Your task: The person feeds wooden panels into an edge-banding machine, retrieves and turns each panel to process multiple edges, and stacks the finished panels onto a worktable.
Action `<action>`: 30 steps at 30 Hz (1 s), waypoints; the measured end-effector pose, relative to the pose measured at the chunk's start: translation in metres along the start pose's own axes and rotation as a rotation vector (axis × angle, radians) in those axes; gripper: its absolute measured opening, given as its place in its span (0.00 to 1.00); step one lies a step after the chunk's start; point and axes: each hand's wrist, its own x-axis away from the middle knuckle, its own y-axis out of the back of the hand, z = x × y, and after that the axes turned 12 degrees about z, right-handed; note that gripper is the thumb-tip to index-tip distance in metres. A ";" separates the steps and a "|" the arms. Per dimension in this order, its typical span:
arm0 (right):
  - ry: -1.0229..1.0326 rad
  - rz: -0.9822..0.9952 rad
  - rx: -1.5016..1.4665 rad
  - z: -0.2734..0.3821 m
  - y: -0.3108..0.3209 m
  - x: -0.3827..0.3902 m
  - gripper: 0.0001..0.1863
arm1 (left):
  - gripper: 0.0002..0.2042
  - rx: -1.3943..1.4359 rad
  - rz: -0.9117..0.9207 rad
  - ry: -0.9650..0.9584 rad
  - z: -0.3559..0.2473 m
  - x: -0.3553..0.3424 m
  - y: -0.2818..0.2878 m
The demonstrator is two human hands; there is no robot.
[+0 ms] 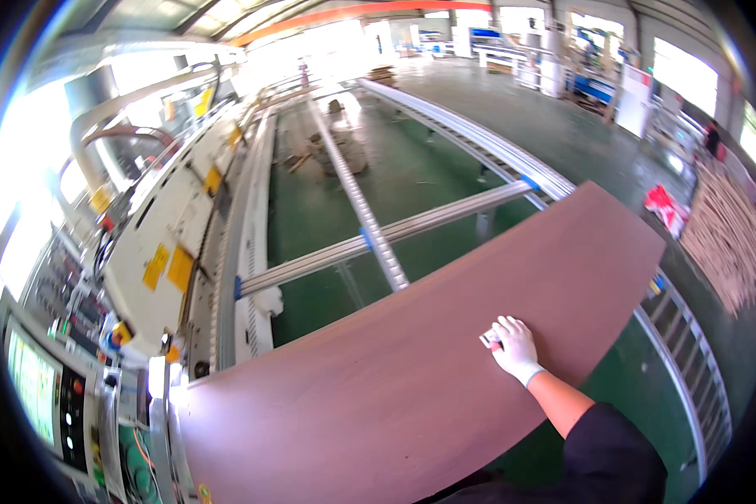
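Observation:
My right hand [514, 346], in a white glove, rests over a long brown panel [378, 370]. Its fingers are curled, and a small pale object [490, 338] shows at the fingertips, too small for me to name. The panel lies flat and slanting across the front, its far right corner over the roller rail and its left end against the machine side. Its brown face looks smooth, with a few tiny dark specks. My left hand is out of view.
Left of the panel are a control screen [35, 391] with buttons and a long pale machine [155, 244] with yellow labels. Roller rails [470, 134] run away from me, joined by a metal crossbar [420, 223]. At right stand a stack of brown strips [718, 239] and a red-and-white bag [668, 206].

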 end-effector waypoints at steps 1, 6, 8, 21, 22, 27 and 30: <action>0.014 -0.018 -0.007 -0.002 -0.004 -0.005 0.23 | 0.30 -0.023 0.005 -0.004 -0.003 -0.001 0.003; -0.103 -0.059 -0.028 0.002 -0.012 -0.011 0.20 | 0.34 -0.115 0.070 -0.220 0.005 -0.024 0.011; -0.140 -0.086 -0.010 0.011 -0.013 -0.004 0.22 | 0.36 -0.139 0.084 -0.320 0.013 -0.034 0.018; -0.178 -0.040 0.069 0.052 -0.009 0.026 0.24 | 0.35 0.067 -0.025 0.233 0.013 -0.097 0.042; -0.185 -0.040 0.071 0.053 -0.006 0.027 0.24 | 0.35 0.070 -0.032 0.217 0.013 -0.099 0.043; -0.116 -0.100 -0.089 0.058 0.024 0.028 0.24 | 0.35 0.090 -0.043 0.122 -0.009 -0.085 0.051; -0.072 -0.152 -0.188 0.059 0.021 0.020 0.24 | 0.35 0.105 -0.088 -0.087 -0.032 -0.067 0.053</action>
